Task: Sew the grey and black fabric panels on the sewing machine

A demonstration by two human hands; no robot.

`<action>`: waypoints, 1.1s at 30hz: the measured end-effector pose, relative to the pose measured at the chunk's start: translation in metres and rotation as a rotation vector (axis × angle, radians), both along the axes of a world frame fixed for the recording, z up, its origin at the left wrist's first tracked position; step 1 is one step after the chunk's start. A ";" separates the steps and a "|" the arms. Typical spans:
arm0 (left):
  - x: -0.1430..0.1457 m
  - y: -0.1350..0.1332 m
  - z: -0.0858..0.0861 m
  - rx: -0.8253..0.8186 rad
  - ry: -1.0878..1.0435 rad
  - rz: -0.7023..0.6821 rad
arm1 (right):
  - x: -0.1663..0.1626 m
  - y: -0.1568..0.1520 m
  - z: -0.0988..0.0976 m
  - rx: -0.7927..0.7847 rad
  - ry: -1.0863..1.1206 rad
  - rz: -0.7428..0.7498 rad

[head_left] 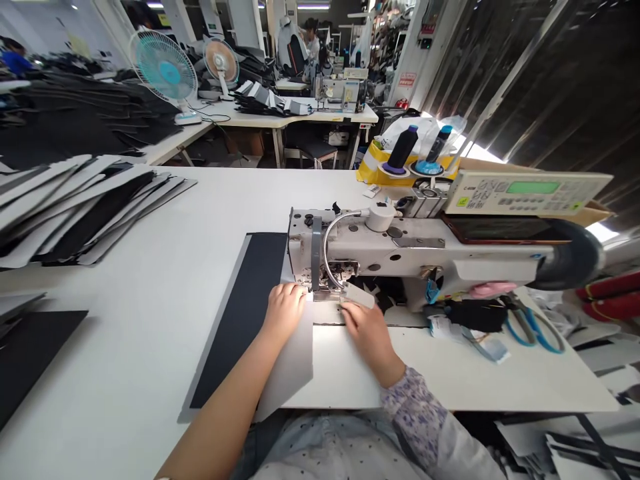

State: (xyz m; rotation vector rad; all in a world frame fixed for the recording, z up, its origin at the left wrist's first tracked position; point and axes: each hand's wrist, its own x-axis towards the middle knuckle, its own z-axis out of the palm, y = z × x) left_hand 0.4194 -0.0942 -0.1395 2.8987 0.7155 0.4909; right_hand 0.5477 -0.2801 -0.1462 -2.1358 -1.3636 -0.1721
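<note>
Single head-worn view, facing forward and down, sewing machine (420, 257) close, blue fan (169, 71) farther off

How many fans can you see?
2. A teal fan stands toward the picture's upper left, and a smaller fan just right of it. More could be hidden.

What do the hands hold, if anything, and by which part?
The left hand lies on the grey panel, at its end near the sewing machine; the right hand is at a pale block. Whether either truly holds cannot be told.
</note>
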 end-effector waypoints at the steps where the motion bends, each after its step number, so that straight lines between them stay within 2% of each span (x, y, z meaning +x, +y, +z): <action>1: 0.002 0.003 0.000 0.008 0.006 0.006 | 0.006 -0.012 -0.002 -0.001 -0.035 -0.090; 3: 0.006 0.008 0.001 0.032 0.027 0.008 | 0.018 -0.032 -0.009 -0.012 -0.089 -0.216; 6: 0.014 0.016 0.001 0.065 0.055 -0.006 | 0.029 -0.047 -0.017 -0.032 -0.082 -0.258; 13: 0.027 0.038 0.000 0.030 0.073 -0.071 | 0.034 -0.040 -0.025 0.025 -0.057 -0.265; 15: 0.021 0.034 0.004 -0.002 0.086 -0.074 | 0.033 -0.040 -0.026 0.026 -0.031 -0.263; 17: 0.009 0.020 0.009 -0.044 0.070 -0.060 | 0.028 -0.038 -0.025 0.049 0.073 -0.257; 20: -0.012 -0.016 0.015 -0.175 0.010 -0.119 | 0.008 -0.025 -0.020 0.139 0.353 -0.186; 23: -0.024 -0.045 0.020 -0.328 -0.011 -0.231 | -0.019 -0.002 -0.010 0.227 0.657 -0.005; 25: -0.026 -0.052 0.023 -0.403 -0.022 -0.240 | -0.033 0.013 -0.004 0.274 0.862 0.093; 28: -0.027 -0.049 0.028 -0.435 -0.041 -0.176 | -0.041 0.027 -0.001 0.274 1.099 0.144; 30: -0.027 -0.043 0.028 -0.372 -0.055 -0.106 | -0.039 0.034 -0.002 0.231 1.116 0.156; 33: -0.027 -0.033 0.023 -0.195 -0.056 0.006 | -0.029 0.046 -0.003 0.192 0.871 0.129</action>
